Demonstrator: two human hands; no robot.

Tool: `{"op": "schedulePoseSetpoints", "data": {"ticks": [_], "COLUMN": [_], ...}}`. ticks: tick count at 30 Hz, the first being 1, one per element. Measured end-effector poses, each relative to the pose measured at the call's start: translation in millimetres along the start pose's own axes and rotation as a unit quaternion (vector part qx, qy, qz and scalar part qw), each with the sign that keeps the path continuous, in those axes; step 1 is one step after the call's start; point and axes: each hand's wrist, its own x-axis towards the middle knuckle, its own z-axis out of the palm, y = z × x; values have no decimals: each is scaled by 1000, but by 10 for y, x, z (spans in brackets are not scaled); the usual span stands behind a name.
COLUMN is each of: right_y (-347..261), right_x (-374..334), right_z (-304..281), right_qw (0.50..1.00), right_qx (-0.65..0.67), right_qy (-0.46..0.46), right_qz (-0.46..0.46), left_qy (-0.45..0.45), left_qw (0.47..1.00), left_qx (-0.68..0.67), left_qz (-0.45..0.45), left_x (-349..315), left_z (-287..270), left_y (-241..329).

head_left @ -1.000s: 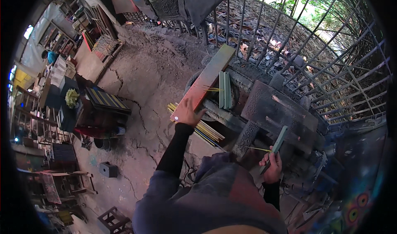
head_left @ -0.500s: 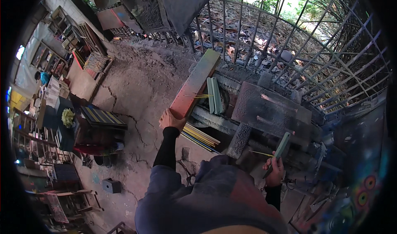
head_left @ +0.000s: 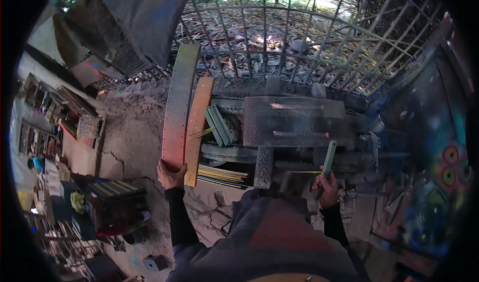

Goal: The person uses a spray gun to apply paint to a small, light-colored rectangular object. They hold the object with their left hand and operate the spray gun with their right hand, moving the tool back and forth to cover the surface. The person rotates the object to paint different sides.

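In the head view, the left hand (head_left: 171, 174) has its fingers closed around the near end of a long red-to-green board (head_left: 180, 107), thumb along its right edge, a grip that probably steadies its length; whether the far end rests on anything, I cannot tell. An orange board (head_left: 198, 127) lies just right of it, with thin yellow sticks (head_left: 201, 134) across it beside two paired green bars (head_left: 218, 126). Off to the right, the right hand (head_left: 328, 189) has its fingers wrapped round a single green bar (head_left: 329, 157), tilted upward, perhaps keeping the slender yellow stick (head_left: 305, 172) jutting leftward clear of the dark slab (head_left: 294, 120).
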Motion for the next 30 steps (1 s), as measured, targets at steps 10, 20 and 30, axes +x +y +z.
{"op": "schedulePoseSetpoints", "data": {"ticks": [10, 20, 30], "right_y": [-208, 53, 30], "right_x": [-285, -1071, -1251], "right_z": [-328, -712, -997], "right_qw": [993, 961, 941], "right_qx": [-25, 37, 36], "right_qy": [100, 262, 321], "right_qz": [-61, -86, -95], "left_qy": [-295, -384, -805], "left_qw": [837, 747, 34], "left_qx": [-164, -22, -369], "left_qz": [430, 541, 463], "left_x": [223, 289, -1400], "left_z": [563, 1288, -785], "left_y": [1918, 2784, 3224]}}
